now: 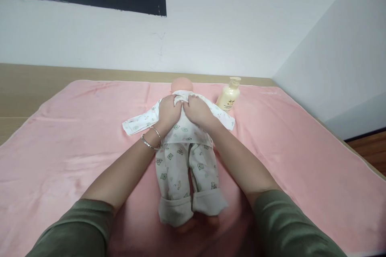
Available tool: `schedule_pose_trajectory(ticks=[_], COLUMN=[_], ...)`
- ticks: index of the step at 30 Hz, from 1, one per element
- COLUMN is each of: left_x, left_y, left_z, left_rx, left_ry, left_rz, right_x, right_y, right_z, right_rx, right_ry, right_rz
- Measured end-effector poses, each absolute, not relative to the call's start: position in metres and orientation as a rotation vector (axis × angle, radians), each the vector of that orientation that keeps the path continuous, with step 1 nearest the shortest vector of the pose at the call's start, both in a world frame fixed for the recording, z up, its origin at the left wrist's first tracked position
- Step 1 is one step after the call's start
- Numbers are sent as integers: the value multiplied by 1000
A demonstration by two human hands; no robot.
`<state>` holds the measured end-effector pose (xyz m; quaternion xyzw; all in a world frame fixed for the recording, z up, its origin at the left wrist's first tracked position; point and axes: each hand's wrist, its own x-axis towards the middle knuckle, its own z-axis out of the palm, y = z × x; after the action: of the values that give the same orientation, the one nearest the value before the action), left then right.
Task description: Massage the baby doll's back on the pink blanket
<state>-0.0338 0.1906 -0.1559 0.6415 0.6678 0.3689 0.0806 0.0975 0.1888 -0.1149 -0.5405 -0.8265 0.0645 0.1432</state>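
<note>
Pink blanket (90, 128) under doll (181, 84), frame centre, long axis running away from me, head farthest. My left hand (169, 112) and right hand (199, 112) are equally near, both on the upper shirt (181, 133), fingers part-curled; can't tell if they pinch it.

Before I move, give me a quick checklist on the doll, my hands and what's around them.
1. Both hands on the shirt: ok, left hand and right hand are side by side below the collar.
2. Grip on the cloth: cannot tell, the fingertips are hidden.
3. Sleeves spread to the sides: ok, one each way.
4. Doll's head outside the collar: ok.
5. Bottle standing: ok, just beyond the sleeve on your right.
6. Blanket smooth: not ok, it has wrinkles.
</note>
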Motion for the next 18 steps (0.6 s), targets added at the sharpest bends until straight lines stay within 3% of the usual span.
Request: schedule_pose_trajectory(ticks=[8, 18], left_x=[-31, -32], left_y=[188, 186], left_z=[-155, -154], left_rx=[1893, 1882], left_ry=[2037, 2044], left_rz=[1105, 1092], right_x=[103, 103], right_y=[221, 195], right_z=[-145, -107], right_rx=[-1534, -1338], right_ry=[-2170, -2024], right_rz=[284, 384])
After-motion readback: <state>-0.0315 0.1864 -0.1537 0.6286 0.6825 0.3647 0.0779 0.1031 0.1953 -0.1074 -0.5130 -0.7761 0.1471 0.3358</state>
